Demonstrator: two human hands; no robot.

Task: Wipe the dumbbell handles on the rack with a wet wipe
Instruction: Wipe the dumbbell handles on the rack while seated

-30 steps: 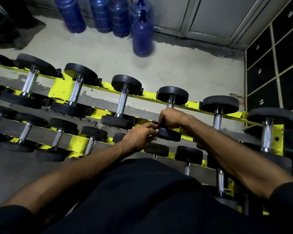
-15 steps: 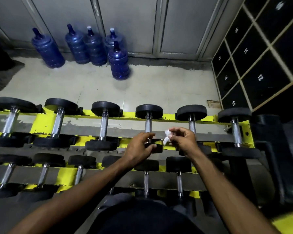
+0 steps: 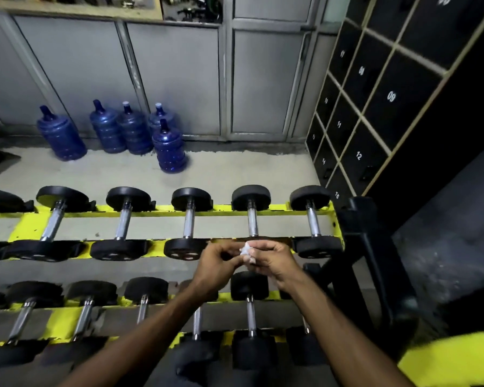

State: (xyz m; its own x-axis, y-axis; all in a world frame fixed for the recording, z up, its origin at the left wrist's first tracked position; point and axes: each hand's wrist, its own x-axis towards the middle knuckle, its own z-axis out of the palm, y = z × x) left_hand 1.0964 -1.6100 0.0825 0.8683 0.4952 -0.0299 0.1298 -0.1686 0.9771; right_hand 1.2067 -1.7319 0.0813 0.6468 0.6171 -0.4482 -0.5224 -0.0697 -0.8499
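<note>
A yellow two-tier rack [image 3: 274,207] carries rows of black dumbbells with chrome handles. My right hand [image 3: 271,259] pinches a small crumpled white wet wipe [image 3: 246,251] just above the near end of the upper row's fifth dumbbell, whose handle [image 3: 252,222] shows beyond my fingers. My left hand [image 3: 217,263] is close beside it, fingers curled toward the wipe; whether they touch it is unclear. Both hands hover off the handles, between the dumbbell handle [image 3: 188,221] on the left and the dumbbell handle [image 3: 313,219] on the right. Below them lies the lower row's handle [image 3: 250,317].
Several blue water jugs [image 3: 169,148] stand on the floor behind the rack. Grey cabinet doors [image 3: 176,79] line the back wall. Black numbered lockers [image 3: 375,113] fill the right side. The rack's black end frame [image 3: 366,247] rises at the right.
The view has tilted up from the rack toward the wall. My right hand came off the handle with the wipe, and both hands met in front of the upper row.
</note>
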